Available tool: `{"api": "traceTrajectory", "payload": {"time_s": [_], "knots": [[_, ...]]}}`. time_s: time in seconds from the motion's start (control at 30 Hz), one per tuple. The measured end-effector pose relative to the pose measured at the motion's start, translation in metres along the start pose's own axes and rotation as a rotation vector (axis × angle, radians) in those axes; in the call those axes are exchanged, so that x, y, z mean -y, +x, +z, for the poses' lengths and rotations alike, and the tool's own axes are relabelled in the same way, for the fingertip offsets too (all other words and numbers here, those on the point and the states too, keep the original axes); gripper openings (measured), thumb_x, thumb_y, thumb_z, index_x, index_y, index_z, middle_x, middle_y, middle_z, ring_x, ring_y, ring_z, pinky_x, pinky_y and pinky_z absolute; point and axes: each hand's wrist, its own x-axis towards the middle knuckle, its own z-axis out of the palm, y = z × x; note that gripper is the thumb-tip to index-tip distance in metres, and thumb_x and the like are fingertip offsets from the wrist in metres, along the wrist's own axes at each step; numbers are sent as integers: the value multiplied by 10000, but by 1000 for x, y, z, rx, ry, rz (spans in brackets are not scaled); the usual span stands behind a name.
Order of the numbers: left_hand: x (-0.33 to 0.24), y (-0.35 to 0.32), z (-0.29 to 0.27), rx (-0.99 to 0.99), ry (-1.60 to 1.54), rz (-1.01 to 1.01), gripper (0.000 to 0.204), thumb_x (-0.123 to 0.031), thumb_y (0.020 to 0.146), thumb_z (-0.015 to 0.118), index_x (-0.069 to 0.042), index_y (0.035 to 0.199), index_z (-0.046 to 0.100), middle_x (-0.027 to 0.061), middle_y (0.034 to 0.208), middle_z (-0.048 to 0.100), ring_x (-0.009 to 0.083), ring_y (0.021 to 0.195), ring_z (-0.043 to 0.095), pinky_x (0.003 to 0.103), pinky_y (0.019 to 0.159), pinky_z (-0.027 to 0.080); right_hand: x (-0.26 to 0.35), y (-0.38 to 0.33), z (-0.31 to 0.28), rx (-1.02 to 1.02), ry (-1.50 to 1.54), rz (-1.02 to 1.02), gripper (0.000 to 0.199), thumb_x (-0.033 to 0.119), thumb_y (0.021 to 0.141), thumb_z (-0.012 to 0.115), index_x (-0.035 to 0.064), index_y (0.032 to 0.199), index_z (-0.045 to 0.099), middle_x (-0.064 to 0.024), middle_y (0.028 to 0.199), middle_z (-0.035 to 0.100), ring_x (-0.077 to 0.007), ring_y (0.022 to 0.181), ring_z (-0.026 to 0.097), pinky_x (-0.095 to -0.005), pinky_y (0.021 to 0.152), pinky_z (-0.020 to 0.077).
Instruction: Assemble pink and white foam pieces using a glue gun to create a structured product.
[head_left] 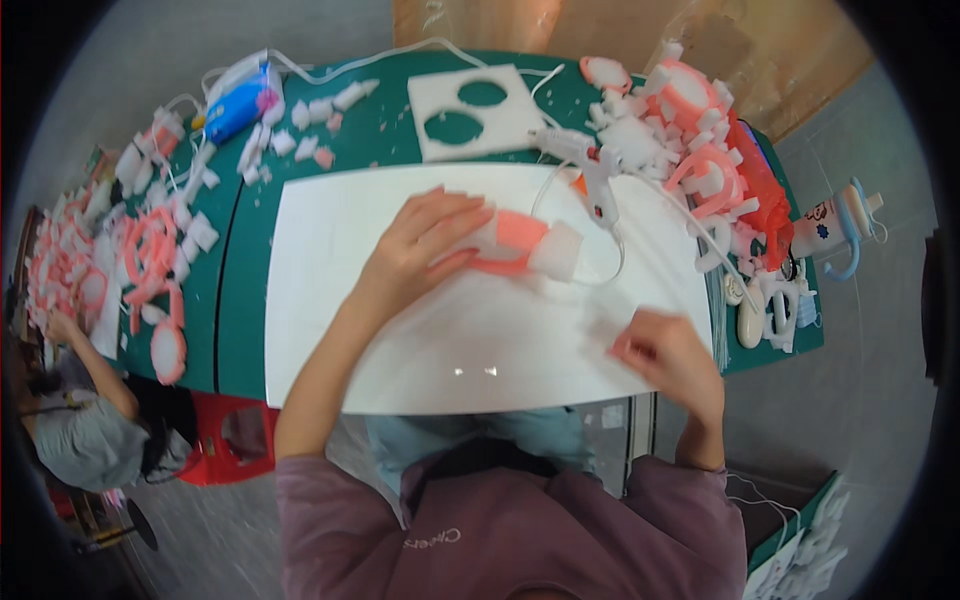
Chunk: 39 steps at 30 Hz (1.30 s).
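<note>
A pink and white foam piece [520,234] lies on the glossy white board [330,330] in front of me. My left hand [418,248] grips its left end, fingers over the top and thumb on the near side. A white foam block [557,252] sits at the piece's right end. Near the board's right edge, my right hand [668,352] is apart from the foam with its fingers curled together. Motion blurs the fingertips, and whatever they may hold is hidden. Beyond the foam, a white glue gun [598,185] rests near the board's far edge, trailing a cord.
A white foam sheet with two round holes [450,143] lies on the green table [380,110]. Pink and white foam parts [690,105] crowd the right, near a red plastic bag [765,205]. More foam parts [150,255] fill the left, where another person's arm [100,365] reaches in.
</note>
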Motion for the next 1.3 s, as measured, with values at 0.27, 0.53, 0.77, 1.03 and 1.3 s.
{"api": "traceTrajectory", "payload": {"time_s": [0.27, 0.53, 0.77, 1.03, 1.3], "knots": [[-2, 3, 4, -24, -66, 1, 477, -22, 597, 709, -103, 1052, 591, 55, 1083, 548, 249, 1005, 503, 367, 898, 422, 28, -43, 151, 542, -137, -511, 203, 225, 800, 508, 22, 809, 503, -107, 745, 512, -246, 630, 565, -333, 499, 462], [-8, 0, 2, -16, -65, -26, 477, -14, 599, 705, -100, 1054, 590, 55, 1096, 540, 252, 1016, 495, 349, 893, 422, 33, -48, 180, 696, -204, -654, 275, 275, 803, 509, 2, 823, 536, -138, 718, 567, -259, 630, 600, -338, 492, 475], [-8, 0, 3, -17, -59, -13, 466, 5, 605, 691, -77, 1051, 584, 72, 1096, 538, 261, 1020, 492, 338, 873, 425, 33, -41, 184, 842, -1, -356, 295, 248, 784, 540, -15, 907, 491, -174, 710, 575, -327, 679, 593, -409, 555, 476], [-9, 2, 4, -23, -31, -17, 461, 11, 605, 690, -64, 1047, 583, 77, 1104, 537, 256, 1024, 491, 325, 869, 425, 31, -43, 171, 914, 120, -394, 305, 230, 759, 581, -9, 922, 484, -205, 739, 578, -369, 722, 580, -438, 598, 471], [-13, 3, 4, -25, -29, -48, 474, 8, 611, 675, -79, 1065, 571, 56, 1105, 529, 251, 1022, 482, 325, 848, 437, 26, -47, 175, 913, 74, -446, 304, 239, 763, 574, 8, 940, 488, -191, 723, 582, -370, 714, 581, -444, 590, 468]]}}
